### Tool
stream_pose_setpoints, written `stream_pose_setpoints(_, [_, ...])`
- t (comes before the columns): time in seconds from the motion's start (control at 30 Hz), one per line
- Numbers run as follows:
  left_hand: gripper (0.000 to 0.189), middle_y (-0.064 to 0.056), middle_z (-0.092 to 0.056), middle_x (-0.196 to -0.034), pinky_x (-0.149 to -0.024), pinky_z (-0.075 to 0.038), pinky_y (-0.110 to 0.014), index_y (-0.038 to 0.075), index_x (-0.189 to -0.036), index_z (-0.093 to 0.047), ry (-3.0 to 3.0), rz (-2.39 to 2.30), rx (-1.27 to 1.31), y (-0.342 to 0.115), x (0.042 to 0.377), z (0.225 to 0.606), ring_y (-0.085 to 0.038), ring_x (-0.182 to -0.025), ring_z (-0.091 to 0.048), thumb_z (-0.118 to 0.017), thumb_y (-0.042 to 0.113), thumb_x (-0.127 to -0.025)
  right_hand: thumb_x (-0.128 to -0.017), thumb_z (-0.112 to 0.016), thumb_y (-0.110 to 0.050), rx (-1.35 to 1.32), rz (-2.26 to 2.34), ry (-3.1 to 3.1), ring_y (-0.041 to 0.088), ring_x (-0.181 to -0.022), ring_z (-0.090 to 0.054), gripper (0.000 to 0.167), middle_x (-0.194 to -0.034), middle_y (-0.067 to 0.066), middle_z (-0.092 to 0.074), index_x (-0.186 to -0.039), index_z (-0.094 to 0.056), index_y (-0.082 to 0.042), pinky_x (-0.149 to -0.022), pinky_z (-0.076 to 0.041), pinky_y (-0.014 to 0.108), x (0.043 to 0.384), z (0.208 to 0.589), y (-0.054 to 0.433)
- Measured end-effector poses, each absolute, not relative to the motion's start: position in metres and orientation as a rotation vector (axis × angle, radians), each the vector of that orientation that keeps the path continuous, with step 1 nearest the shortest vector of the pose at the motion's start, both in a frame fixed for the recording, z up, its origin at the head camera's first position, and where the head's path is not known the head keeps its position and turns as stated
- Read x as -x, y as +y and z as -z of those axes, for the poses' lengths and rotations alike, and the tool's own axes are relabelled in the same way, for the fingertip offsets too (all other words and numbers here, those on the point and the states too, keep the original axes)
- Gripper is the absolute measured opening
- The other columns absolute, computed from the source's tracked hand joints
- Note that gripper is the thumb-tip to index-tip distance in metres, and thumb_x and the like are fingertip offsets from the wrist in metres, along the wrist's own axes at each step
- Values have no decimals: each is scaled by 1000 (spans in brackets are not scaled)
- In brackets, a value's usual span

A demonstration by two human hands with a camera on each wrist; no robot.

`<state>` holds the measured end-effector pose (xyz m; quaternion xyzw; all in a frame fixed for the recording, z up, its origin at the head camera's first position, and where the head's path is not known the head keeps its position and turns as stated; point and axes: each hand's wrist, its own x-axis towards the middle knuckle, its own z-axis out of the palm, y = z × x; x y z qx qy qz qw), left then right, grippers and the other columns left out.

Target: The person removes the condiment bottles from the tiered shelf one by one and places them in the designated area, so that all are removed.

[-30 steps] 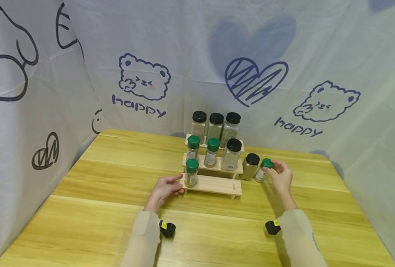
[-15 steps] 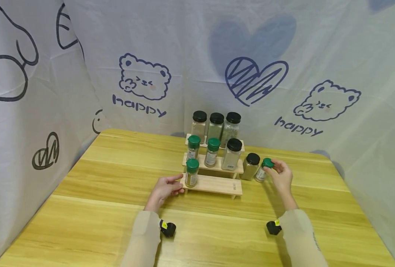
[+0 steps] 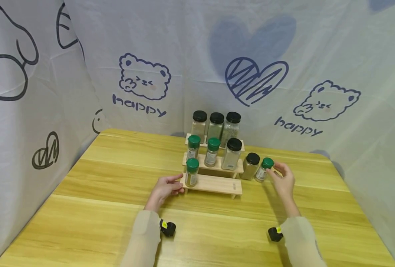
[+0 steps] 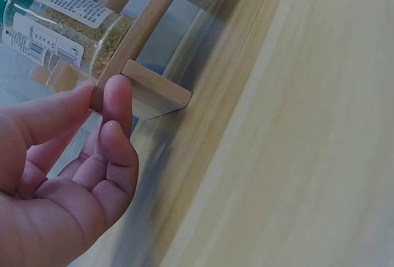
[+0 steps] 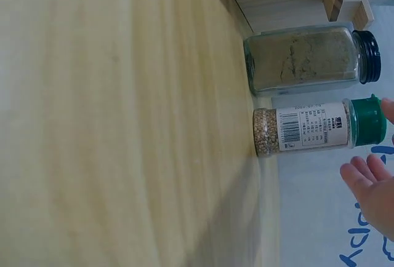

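My left hand [image 3: 165, 188] pinches the left end of the lowest step of a wooden spice rack [image 3: 217, 184] between thumb and index finger. On that step stands a green-capped spice jar [image 3: 191, 175], seen close up with its labels in the left wrist view. My right hand [image 3: 283, 180] is at another green-capped spice jar [image 3: 260, 174], upright on the table right of the rack. In the right wrist view its fingers [image 5: 364, 178] are spread apart from the green cap [image 5: 368, 121]; the thumb tip is near it. A black-capped square jar [image 5: 301, 59] stands beside that jar.
The middle step carries two green-capped jars [image 3: 211, 152] and a black-capped jar [image 3: 231, 155]. Three black-capped jars [image 3: 214, 128] fill the top step. The rack stands on a wooden table [image 3: 117, 163], near a printed cloth [image 3: 190, 44] behind it.
My right hand has let go of the green cap and drawn slightly right and back from it. The jar stays standing in its place. The left hand keeps its hold on the rack.
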<state>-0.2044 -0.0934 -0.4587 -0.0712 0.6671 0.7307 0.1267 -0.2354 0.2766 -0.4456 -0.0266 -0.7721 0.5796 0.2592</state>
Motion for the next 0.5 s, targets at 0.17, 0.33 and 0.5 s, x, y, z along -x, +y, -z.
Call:
stream_pose_setpoints(0.17, [40, -8, -64, -77, -56, -45, -22, -3, -123, -51, 1937, -2126, 196, -93, 203, 457, -13, -61, -61, -56, -5, -84, -75, -72, -8, -6, -1535, -1954, 13, -92, -56, 26, -99, 5, -60, -98, -61, -3, -74, -46, 16, 252, 487, 298])
stream_pose_setpoints(0.33, [39, -8, -64, -76, -54, -45, -21, -3, -122, -51, 1937, -2129, 211, -93, 203, 459, -13, -61, -61, -56, -6, -84, -76, -66, 6, 47, -1539, -1937, 13, -86, -56, 22, -94, 18, -58, -94, -56, 12, -73, -46, 15, 215, 441, 267])
stream_pose_setpoints(0.5, [39, -9, -65, -77, -55, -45, -20, -2, -123, -52, 1928, -2130, 223, -93, 203, 456, -13, -61, -61, -56, -6, -84, -75, -63, 14, 50, -1544, -1915, 11, -79, -58, 19, -88, 24, -57, -91, -54, 18, -70, -46, 14, 192, 413, 245])
